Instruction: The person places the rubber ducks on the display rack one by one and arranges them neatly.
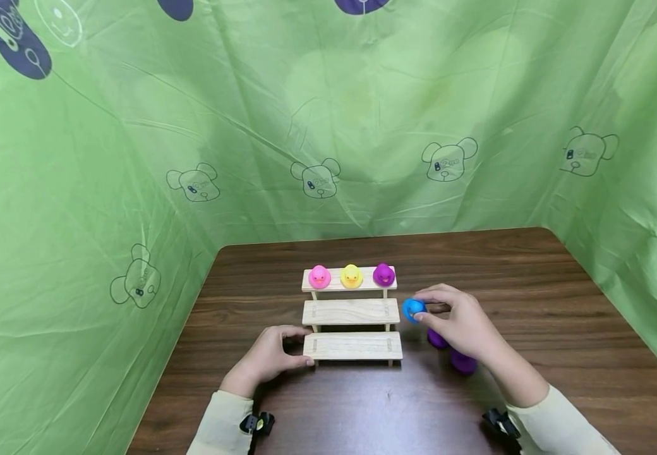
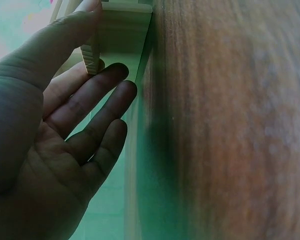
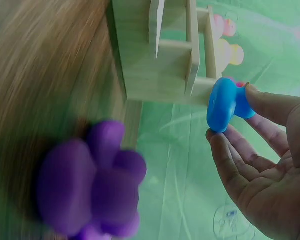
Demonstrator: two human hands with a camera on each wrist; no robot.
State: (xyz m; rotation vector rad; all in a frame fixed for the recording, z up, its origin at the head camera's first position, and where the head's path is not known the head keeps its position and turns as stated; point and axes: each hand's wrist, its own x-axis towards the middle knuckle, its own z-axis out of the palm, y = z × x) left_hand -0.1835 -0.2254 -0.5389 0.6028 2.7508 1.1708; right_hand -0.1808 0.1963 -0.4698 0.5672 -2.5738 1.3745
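Note:
A three-step wooden stand (image 1: pixel 353 346) stands on the table, with pink (image 1: pixel 319 277), yellow (image 1: pixel 351 276) and purple (image 1: pixel 384 275) rubber ducks in a row on its top step. My left hand (image 1: pixel 271 355) holds the left end of the lowest step, thumb at the front and index finger behind; its other fingers (image 2: pixel 112 107) are off the board. My right hand (image 1: pixel 458 321) pinches a blue rubber duck (image 3: pixel 222 106) between thumb and fingers, raised just right of the middle step. The middle and lowest steps bear nothing.
Under and beside my right hand lie purple toys (image 1: pixel 463 362), partly hidden by it in the head view. The brown wooden table (image 1: pixel 561 303) is enclosed by green printed cloth (image 1: pixel 385 189) at the back and sides.

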